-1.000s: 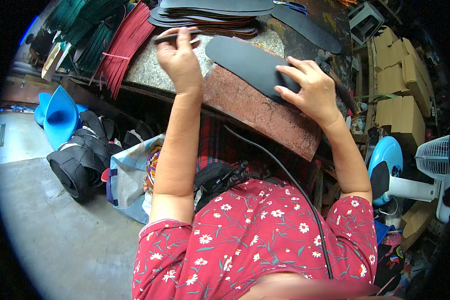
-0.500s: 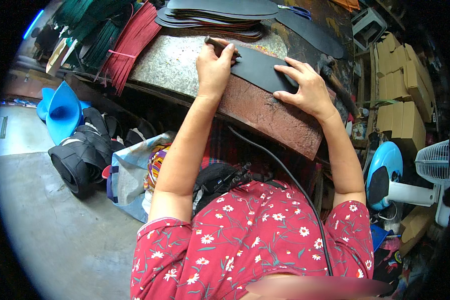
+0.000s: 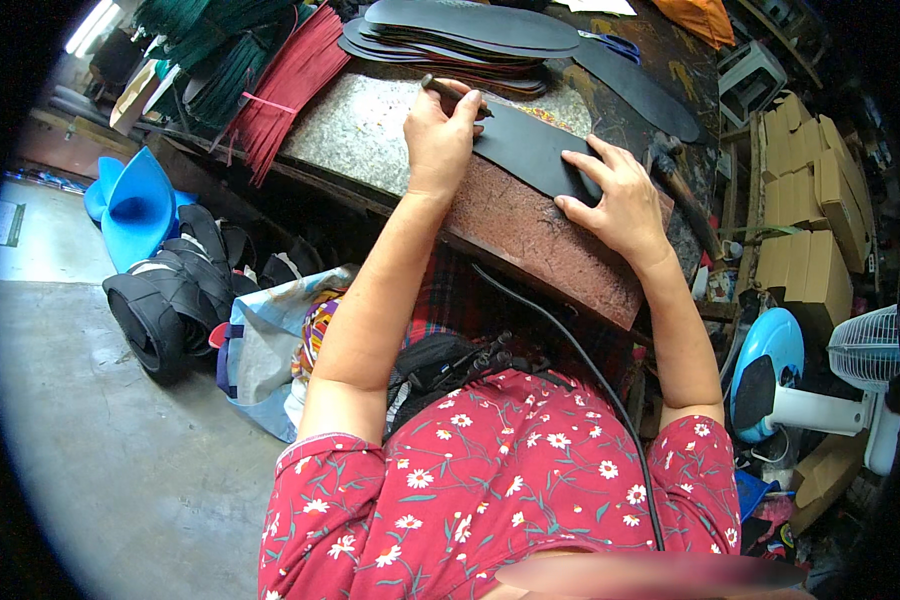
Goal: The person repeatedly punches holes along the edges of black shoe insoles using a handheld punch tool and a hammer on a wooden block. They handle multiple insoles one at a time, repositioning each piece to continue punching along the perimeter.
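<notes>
My left hand is closed round a dark pen-shaped tool. Its tip points down at the left end of a black sole-shaped sheet; whether it touches the sheet I cannot tell. Fingers spread, my right hand rests on the sheet's right end, with the thumb near the close edge. Under the sheet lies a reddish-brown slab at the table's near edge. Just beyond is a stack of black sole-shaped pieces, and one more black sole piece lies to its right.
Bundled red strips and dark green strips lie at the table's left. A hammer-like tool is right of my right hand. Blue-handled scissors lie behind. A fan and cardboard boxes stand right; a black cable hangs below.
The whole view has shifted slightly, so the table sits a little lower and further right. My hands keep almost the same hold on the tool and sheet.
</notes>
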{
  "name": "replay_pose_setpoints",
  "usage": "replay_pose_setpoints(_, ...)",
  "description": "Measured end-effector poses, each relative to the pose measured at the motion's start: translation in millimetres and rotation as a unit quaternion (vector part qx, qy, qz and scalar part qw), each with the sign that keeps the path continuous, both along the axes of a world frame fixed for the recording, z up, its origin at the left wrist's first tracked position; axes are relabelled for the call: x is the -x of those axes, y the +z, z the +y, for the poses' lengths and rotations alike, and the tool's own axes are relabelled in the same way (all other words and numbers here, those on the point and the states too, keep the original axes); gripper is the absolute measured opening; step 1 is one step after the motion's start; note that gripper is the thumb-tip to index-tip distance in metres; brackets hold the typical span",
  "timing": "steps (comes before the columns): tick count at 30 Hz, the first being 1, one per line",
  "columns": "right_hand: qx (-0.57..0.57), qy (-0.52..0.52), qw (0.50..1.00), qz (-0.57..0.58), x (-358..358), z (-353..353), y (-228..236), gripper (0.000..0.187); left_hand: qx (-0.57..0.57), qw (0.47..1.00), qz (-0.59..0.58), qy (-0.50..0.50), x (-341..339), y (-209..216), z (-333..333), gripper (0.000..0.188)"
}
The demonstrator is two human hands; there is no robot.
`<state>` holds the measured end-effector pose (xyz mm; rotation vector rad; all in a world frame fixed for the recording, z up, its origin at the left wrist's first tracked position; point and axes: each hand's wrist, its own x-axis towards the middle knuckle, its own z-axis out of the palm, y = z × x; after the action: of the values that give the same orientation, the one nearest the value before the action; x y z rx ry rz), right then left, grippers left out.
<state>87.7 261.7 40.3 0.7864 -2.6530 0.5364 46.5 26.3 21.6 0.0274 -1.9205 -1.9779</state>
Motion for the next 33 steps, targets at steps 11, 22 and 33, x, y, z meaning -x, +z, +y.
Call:
replay_pose_setpoints(11, -0.019, -0.245, 0.966, -0.076, 14, 104, 0, 0.045, -0.024, 0.999, 0.023, -0.003, 24, -4, -5, 0.010)
replay_pose_setpoints(22, 0.215, -0.276, 0.930, -0.116, 13, 116, -9, 0.036, -0.004, 1.000, -0.030, 0.003, 36, -14, -3, 0.015)
replay_pose_setpoints(33, 0.169, -0.082, 0.982, -0.021, 3, -8, 50, 0.038, 0.475, 0.866, 0.119, 0.097, 31, -5, 22, 0.018)
